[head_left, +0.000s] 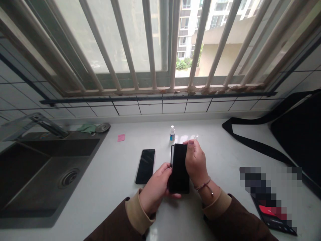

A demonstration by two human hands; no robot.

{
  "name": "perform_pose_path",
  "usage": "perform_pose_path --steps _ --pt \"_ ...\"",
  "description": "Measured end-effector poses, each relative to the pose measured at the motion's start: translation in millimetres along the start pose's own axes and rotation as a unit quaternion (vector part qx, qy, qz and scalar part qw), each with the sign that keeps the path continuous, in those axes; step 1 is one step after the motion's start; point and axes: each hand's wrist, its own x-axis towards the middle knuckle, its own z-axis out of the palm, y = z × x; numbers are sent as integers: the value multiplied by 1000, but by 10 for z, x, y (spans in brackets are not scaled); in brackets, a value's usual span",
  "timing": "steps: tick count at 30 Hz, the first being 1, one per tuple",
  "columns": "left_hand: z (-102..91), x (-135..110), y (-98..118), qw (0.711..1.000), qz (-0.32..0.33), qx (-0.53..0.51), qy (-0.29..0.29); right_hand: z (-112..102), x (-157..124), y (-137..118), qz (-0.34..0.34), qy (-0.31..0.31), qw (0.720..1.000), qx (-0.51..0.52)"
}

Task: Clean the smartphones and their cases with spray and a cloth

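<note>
Holding a black smartphone (179,169) upright above a white countertop (105,187), both hands are engaged.

- Left hand (155,187): closed around the phone's lower left edge, thumb laid across the bottom of the dark face.
- Right hand (197,162): wrapped along the right edge, fingertips (191,143) curled over the top corner; a thin corded bracelet (204,185) sits at the wrist. Something small and clear shows just past the fingertips, too small to identify.
- Step in hand, as judged: handling or inspecting the phone's glossy glass face. Any move from here calls for grip on the edges only, since the surface looks smooth and prone to smears.
- Second smartphone (145,166): flat slab, black glass, lying on the counter just left of the hands.
- Small dropper bottle (172,133): white plastic, blue label, standing behind the held phone.
- Pink slip (121,137): thin, square, matte.
- Sink (30,174): dark basin, round metal drain, angular faucet (47,125).
- Black bag (298,134): soft fabric, long strap trailing over the counter.
- Backdrop: white tiled wall, barred window.
</note>
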Motion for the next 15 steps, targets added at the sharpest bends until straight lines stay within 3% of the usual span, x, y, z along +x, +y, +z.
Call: perform_pose_path --steps 4,9,12,15 --pt "25 -16 11 1000 12 -22 -3 -11 12 2 -54 -19 998 -26" --pt "12 -25 17 999 31 -29 4 -38 106 15 -144 3 989 -41" --pt "-4 -26 27 998 41 -42 1 -41 145 32 -137 -5 990 -25" --pt "-8 -32 37 997 46 -55 1 -31 137 40 -79 -35 996 -17"
